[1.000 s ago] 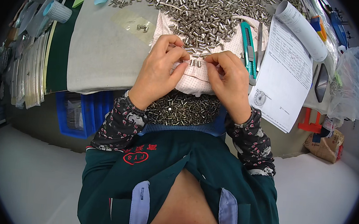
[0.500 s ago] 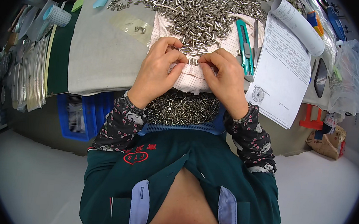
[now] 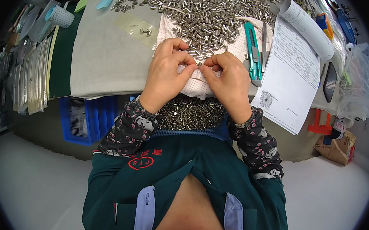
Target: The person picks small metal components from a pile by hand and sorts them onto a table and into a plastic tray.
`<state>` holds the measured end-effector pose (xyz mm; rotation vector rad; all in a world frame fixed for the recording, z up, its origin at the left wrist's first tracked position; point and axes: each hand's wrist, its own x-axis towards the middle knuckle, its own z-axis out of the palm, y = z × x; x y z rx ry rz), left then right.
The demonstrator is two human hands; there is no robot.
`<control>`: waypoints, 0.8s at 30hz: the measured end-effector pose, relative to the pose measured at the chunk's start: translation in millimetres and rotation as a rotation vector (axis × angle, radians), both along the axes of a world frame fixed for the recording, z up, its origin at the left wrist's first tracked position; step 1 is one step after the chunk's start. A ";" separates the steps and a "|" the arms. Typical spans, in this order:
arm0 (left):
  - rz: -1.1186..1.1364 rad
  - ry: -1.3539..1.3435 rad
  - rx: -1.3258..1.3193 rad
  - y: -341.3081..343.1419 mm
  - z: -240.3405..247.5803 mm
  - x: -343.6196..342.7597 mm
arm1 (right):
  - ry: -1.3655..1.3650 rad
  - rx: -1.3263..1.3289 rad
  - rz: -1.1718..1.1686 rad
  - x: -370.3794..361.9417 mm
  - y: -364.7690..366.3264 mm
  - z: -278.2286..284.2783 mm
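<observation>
My left hand (image 3: 169, 71) and my right hand (image 3: 228, 78) nearly meet over a dotted pale cloth (image 3: 200, 89) at the table's front edge. Thumb and forefinger of each are pinched together around small silvery metal pins (image 3: 198, 64), mostly covered by the fingertips. Just beyond the fingers lies a big heap of the same short cylindrical pins (image 3: 207, 31), spread over cloth and table. Below my wrists, a blue basket (image 3: 183, 133) holds many more pins, darker in the shade.
Right of my hands lie a green box cutter (image 3: 253, 55), a slim metal tool (image 3: 264, 41), printed sheets (image 3: 291, 75) and a dark phone (image 3: 329, 82). A few pins (image 3: 146, 32) sit apart on the left. Blue bins (image 3: 81, 122) stand below the table's left side; a paper cup (image 3: 59, 16) is farther left.
My hands have drawn closer together, the left shifting slightly right. The short row of pins that showed between them is now mostly hidden by fingertips.
</observation>
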<state>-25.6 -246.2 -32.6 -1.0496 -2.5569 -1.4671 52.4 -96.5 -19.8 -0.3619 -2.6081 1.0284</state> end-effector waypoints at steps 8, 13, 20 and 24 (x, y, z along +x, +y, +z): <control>-0.024 -0.034 0.008 -1.5 -3.1 -1.7 | 0.041 0.019 0.036 0.5 -0.8 -2.2; -0.032 -0.025 0.006 -2.0 -2.2 -1.4 | 0.057 0.028 0.054 1.5 -3.1 -0.9; -0.080 0.132 -0.034 -7.0 7.8 3.3 | 0.095 0.053 0.152 6.2 0.4 2.9; -0.270 0.012 -0.085 -24.1 37.3 17.6 | -0.042 -0.096 0.481 12.9 21.3 19.9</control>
